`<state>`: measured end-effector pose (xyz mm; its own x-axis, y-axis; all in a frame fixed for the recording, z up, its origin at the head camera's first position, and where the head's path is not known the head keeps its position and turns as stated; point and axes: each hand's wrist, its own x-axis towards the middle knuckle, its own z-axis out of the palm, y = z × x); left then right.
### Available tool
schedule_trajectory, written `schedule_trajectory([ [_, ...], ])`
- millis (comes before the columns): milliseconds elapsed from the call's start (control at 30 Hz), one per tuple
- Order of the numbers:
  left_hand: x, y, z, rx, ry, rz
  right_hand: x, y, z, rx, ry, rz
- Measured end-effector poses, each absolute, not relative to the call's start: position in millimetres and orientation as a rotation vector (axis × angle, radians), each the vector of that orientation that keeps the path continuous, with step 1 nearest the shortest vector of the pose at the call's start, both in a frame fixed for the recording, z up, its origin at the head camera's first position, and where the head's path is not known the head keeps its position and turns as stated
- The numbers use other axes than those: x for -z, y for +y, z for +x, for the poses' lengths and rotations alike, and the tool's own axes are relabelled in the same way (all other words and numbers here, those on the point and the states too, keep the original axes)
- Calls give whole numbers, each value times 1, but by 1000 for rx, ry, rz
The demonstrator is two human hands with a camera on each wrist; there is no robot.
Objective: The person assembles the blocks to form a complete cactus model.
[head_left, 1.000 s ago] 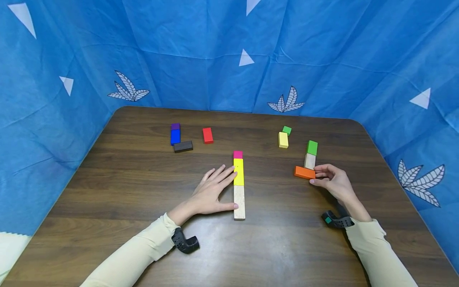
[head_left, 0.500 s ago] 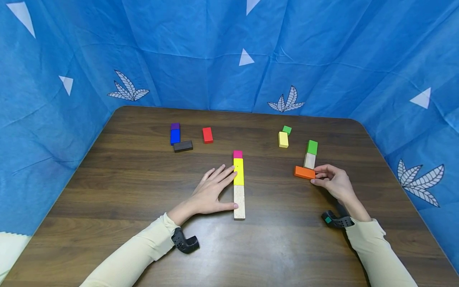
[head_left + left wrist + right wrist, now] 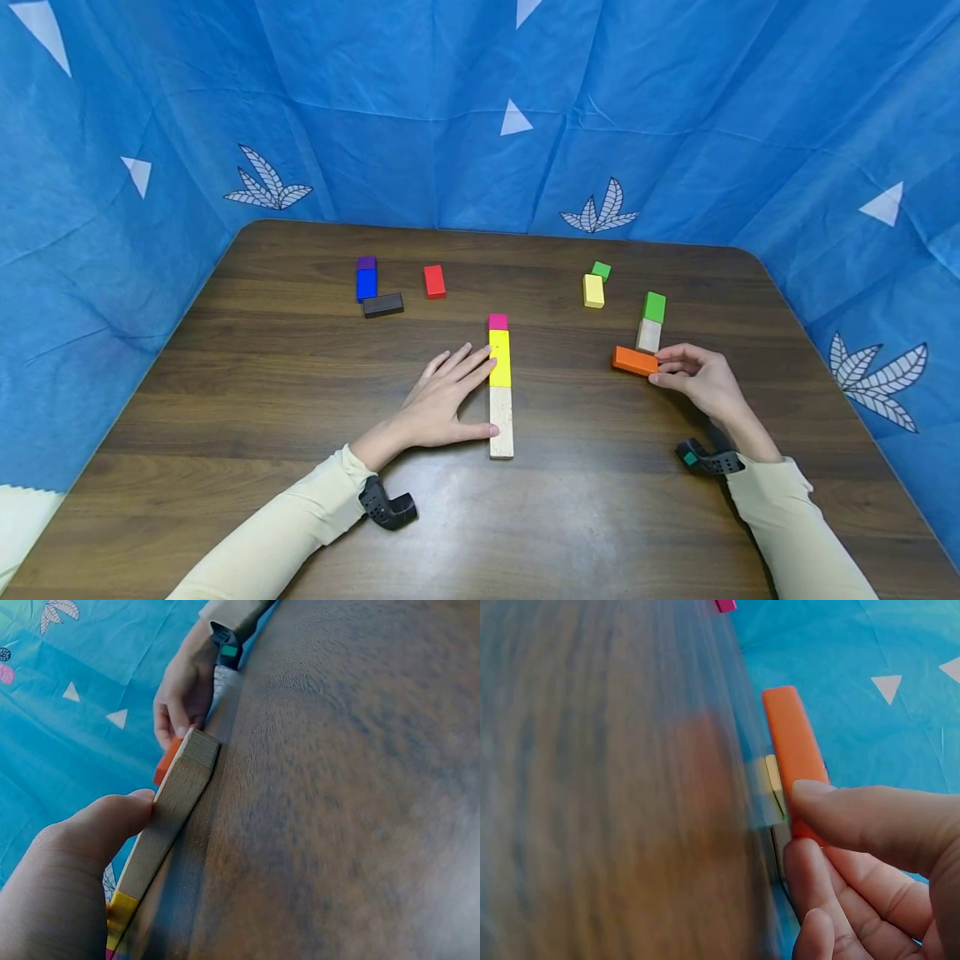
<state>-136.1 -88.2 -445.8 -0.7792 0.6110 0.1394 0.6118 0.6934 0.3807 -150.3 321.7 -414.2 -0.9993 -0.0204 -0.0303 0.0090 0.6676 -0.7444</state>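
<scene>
My left hand [image 3: 442, 404] lies with fingers spread at the middle of the table. Its thumb touches a long pale wooden block [image 3: 501, 423], and its fingertips touch a yellow block [image 3: 499, 358]. A pink block [image 3: 498, 322] continues this row at the far end. On the right, my right hand [image 3: 699, 382] pinches one end of an orange block [image 3: 634, 361] between thumb and fingers. In the right wrist view the orange block [image 3: 795, 739] juts out from the thumb. Just beyond it, a short whitish block [image 3: 648, 335] and a green block [image 3: 654, 307] stand end to end.
Farther back lie a pale yellow block [image 3: 593, 291] and a small green block [image 3: 602, 271]. At the back left are a red block [image 3: 434, 282], a black block [image 3: 383, 305], a blue block [image 3: 367, 284] and a purple block [image 3: 366, 262]. A blue curtain [image 3: 480, 108] surrounds the table's far side.
The orange block has shifted slightly left with my right hand's fingers still on its end. My left hand and the row beside it keep their place.
</scene>
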Motion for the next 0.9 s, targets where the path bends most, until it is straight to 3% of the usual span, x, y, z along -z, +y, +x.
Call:
schedule_trajectory([
  [900,445,-88,-136,643,-2885,-1044,400,241,-185,1384,2657,-170],
])
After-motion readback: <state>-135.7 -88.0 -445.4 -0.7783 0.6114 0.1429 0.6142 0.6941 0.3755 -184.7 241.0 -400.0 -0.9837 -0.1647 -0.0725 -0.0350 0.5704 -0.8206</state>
